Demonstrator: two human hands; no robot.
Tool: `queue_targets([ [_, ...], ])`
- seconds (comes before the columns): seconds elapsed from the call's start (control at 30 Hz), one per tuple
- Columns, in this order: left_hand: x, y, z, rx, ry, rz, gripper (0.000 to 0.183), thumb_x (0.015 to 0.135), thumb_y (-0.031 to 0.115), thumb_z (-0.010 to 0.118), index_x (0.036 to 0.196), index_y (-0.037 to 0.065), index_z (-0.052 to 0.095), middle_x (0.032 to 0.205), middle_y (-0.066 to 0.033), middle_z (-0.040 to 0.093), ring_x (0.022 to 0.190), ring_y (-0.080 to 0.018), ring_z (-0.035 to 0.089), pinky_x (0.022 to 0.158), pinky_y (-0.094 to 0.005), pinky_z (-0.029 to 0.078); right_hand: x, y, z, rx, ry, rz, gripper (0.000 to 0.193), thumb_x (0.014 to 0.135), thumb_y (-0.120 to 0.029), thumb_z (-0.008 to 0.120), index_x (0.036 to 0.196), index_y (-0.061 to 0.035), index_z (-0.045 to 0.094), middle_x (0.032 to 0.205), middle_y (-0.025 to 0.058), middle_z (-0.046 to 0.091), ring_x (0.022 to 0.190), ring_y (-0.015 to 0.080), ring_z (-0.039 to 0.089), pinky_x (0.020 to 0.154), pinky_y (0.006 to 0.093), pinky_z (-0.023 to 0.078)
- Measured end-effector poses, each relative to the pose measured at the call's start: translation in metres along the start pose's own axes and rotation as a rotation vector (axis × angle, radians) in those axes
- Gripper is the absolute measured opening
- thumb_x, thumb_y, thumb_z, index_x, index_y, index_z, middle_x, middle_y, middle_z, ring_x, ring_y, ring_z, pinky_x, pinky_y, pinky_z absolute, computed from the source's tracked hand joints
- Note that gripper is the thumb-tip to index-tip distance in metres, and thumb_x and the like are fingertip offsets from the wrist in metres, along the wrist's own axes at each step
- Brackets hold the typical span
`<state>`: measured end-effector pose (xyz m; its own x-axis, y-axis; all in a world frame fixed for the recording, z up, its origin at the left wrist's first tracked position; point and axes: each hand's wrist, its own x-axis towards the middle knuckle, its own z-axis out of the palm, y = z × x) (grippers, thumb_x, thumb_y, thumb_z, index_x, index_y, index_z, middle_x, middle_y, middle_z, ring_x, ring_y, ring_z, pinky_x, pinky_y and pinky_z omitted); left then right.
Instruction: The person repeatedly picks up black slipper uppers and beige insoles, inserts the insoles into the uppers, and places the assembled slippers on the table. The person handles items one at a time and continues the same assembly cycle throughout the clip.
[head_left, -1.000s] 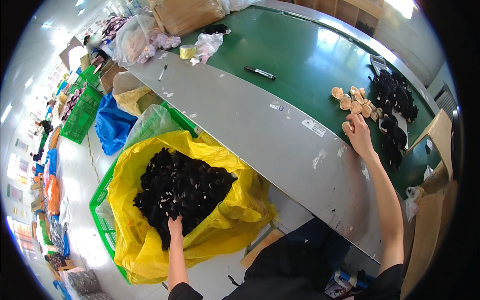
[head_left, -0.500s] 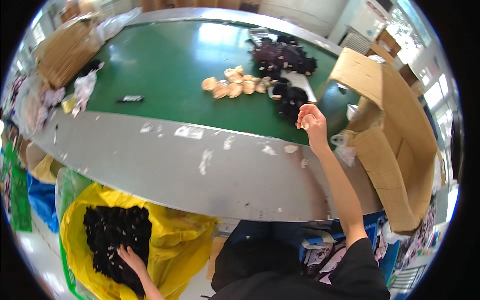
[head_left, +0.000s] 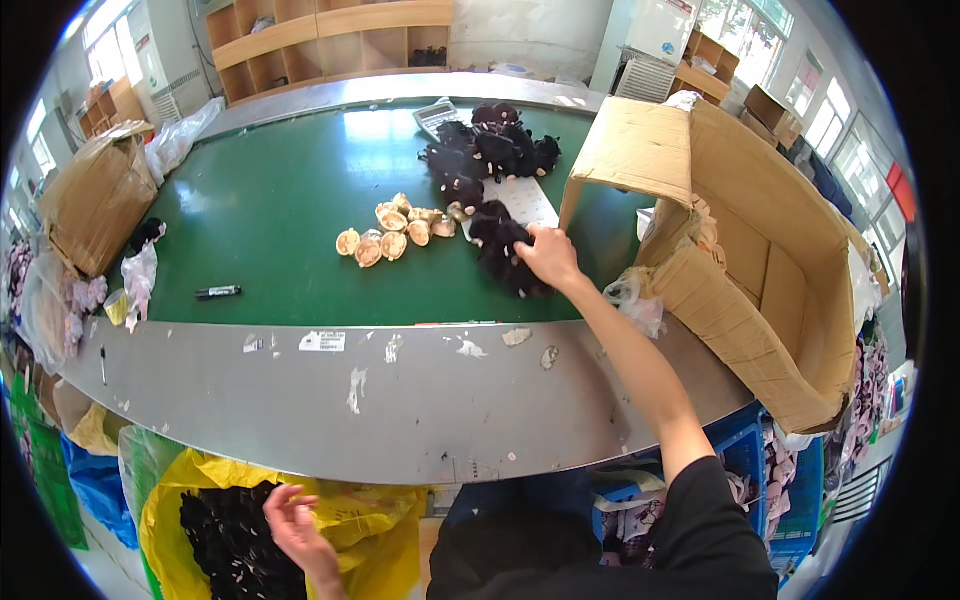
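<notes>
Black plush pieces [head_left: 505,250] lie heaped on the green table [head_left: 290,200], beside tan pieces [head_left: 392,232]. Right hand [head_left: 548,256] presses curled fingers onto the heap; left hand [head_left: 295,525] hovers spread, empty, over the yellow bag [head_left: 375,520]. Best to place pieces gently, keeping colours separate.

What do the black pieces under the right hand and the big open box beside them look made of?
Black pieces: seemingly plush or faux fur, matte and fuzzy-edged, under the right hand. Box: corrugated cardboard, plain brown, creased flaps, dull finish.
</notes>
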<state>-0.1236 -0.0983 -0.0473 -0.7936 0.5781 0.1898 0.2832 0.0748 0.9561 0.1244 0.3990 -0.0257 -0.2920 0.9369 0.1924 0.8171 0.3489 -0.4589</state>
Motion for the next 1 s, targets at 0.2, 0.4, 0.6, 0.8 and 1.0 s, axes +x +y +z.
queue_targets([
  [0.2, 0.002, 0.053, 0.104, 0.009, -0.461, 0.286, 0.036, 0.087, 0.0, 0.063, 0.122, -0.001, 0.06, 0.113, -0.0138, 0.067, 0.1, -0.0245, 0.065, 0.088, -0.0357, 0.053, -0.105, -0.037, -0.048, 0.241, -0.01, -0.204, 0.025, 0.08, -0.028, 0.072, 0.08, -0.0037, 0.067, 0.08, 0.016, 0.068, 0.075, 0.0362, 0.068, 0.067, 0.0444, 0.053],
  [0.4, 0.003, 0.092, 0.192, 0.175, -0.506, 0.825, 0.049, 0.074, 0.009, 0.079, 0.121, 0.005, 0.066, 0.124, -0.0137, 0.064, 0.111, -0.0356, 0.057, 0.094, -0.0466, 0.047, -0.226, -0.08, -0.104, 0.541, -0.295, -0.223, 0.025, 0.088, -0.025, 0.071, 0.093, -0.0006, 0.066, 0.083, 0.0124, 0.065, 0.073, 0.0268, 0.065, 0.065, 0.0358, 0.052],
  [0.6, -0.025, 0.091, 0.181, -0.342, -0.627, -0.038, 0.021, 0.079, 0.001, 0.075, 0.094, 0.004, 0.061, 0.088, -0.0037, 0.061, 0.079, -0.0145, 0.058, 0.069, -0.0304, 0.049, -0.292, -0.07, -0.063, 1.097, -0.032, -0.024, 0.04, 0.095, -0.033, 0.072, 0.114, 0.0021, 0.066, 0.096, 0.0073, 0.061, 0.076, 0.0119, 0.058, 0.067, 0.025, 0.049],
  [0.8, -0.039, 0.074, 0.167, -0.652, -0.69, -0.622, 0.027, 0.082, -0.003, 0.074, 0.098, 0.007, 0.054, 0.091, 0.0029, 0.058, 0.085, -0.0064, 0.055, 0.081, -0.0209, 0.045, -0.319, -0.075, -0.039, 1.15, -0.247, 0.167, 0.03, 0.092, -0.026, 0.076, 0.094, 0.0008, 0.062, 0.085, 0.0013, 0.057, 0.075, 0.0078, 0.049, 0.066, 0.0231, 0.04],
  [1.0, -0.047, 0.08, 0.165, -0.97, -0.685, -0.838, 0.032, 0.09, 0.014, 0.077, 0.113, 0.004, 0.056, 0.106, -0.0042, 0.066, 0.102, -0.0141, 0.064, 0.094, -0.0302, 0.052, -0.315, -0.071, -0.04, 1.412, -0.295, 0.315, 0.021, 0.095, -0.016, 0.073, 0.089, -0.003, 0.058, 0.077, -0.0067, 0.052, 0.074, 0.0008, 0.044, 0.062, 0.0188, 0.039],
])
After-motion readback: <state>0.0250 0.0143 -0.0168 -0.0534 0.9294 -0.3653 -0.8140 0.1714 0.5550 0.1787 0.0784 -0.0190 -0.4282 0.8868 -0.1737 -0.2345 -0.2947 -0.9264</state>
